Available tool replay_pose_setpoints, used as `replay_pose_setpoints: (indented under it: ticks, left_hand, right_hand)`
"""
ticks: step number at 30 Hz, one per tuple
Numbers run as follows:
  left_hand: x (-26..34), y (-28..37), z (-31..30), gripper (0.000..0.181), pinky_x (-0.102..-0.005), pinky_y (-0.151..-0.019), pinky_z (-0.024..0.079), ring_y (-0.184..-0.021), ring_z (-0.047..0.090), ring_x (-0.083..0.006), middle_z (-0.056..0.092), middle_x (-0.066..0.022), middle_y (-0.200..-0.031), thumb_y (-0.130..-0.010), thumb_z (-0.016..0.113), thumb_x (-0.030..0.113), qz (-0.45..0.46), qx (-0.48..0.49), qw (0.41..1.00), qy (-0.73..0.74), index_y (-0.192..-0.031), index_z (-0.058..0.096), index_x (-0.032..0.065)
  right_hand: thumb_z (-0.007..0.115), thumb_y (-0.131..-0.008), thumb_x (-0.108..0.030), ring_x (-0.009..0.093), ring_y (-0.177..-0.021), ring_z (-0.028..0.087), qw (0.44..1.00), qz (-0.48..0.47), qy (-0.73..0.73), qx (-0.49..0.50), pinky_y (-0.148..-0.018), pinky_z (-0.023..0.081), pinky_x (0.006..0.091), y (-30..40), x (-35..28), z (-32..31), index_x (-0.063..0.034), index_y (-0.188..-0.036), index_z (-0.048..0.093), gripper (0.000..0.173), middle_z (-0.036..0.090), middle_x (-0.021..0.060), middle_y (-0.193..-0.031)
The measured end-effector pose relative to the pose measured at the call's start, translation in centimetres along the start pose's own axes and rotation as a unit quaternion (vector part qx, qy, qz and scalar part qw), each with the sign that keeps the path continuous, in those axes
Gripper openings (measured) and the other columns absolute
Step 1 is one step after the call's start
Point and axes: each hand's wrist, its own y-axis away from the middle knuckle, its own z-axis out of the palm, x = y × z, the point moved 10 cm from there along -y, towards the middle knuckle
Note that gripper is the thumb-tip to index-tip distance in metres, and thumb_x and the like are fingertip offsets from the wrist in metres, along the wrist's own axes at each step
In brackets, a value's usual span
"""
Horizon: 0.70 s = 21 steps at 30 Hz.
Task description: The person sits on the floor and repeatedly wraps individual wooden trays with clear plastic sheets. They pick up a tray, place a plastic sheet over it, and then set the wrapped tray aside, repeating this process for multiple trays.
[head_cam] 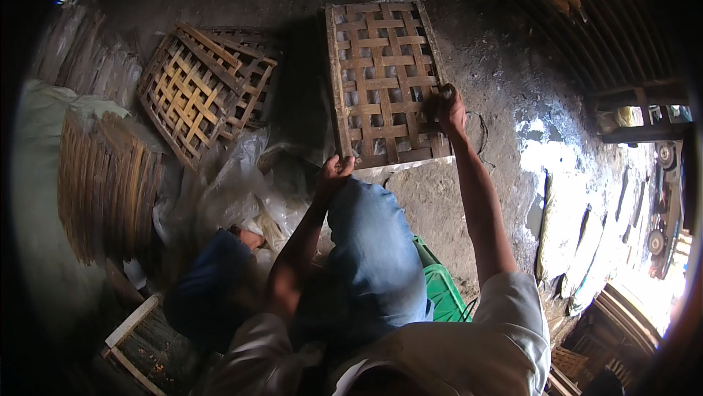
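A rectangular woven bamboo rack (pixel 384 80) with a wooden frame stands out in front of me, its lattice facing up toward my view. Clear plastic sheeting (pixel 413 164) shows through the gaps and pokes out along its near edge. My left hand (pixel 336 170) grips the near left corner, thumb and fingertips on the frame. On the right side rail, toward the near end, my right hand (pixel 451 108) is closed around the edge; its fingertips are in shadow. What lies beneath the rack is hidden.
More woven racks (pixel 192 97) lean at the left, beside crumpled clear plastic (pixel 236 176) and a tight stack of thin slats or racks (pixel 104 182). A green plastic crate (pixel 442 291) sits by my knee. Pale filled sacks (pixel 565 237) lie on the rough floor at right.
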Motion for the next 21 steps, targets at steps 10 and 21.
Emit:
replay_pose_setpoints:
  ticks: [10,21]
  left_hand:
    - [-4.9,-2.4,1.3,0.044,-0.0401,-0.075,0.051,-0.09,0.064,-0.0305,0.064,-0.0169,-0.093,-0.08,0.069,0.04,0.027,-0.02,0.999,-0.01,-0.103,0.057,0.0044]
    - [17.9,2.1,2.1,0.094,-0.0495,-0.111,0.02,-0.134,0.029,-0.0341,0.034,-0.0174,-0.14,-0.062,0.084,0.033,0.44,-0.143,0.868,-0.181,-0.141,0.038,0.0151]
  right_hand:
    - [0.058,-0.089,-0.032,0.04,-0.107,0.057,0.997,-0.037,0.052,0.045,-0.087,0.046,0.0476,0.3,-1.8,-0.1,-0.0166,-0.121,0.052,0.037,0.055,0.018,-0.121]
    - [0.064,-0.086,-0.033,0.029,-0.089,0.065,0.996,0.003,-0.093,-0.014,-0.076,0.049,0.037,-0.8,-0.5,-1.0,-0.0066,-0.11,0.063,0.035,0.067,0.0194,-0.093]
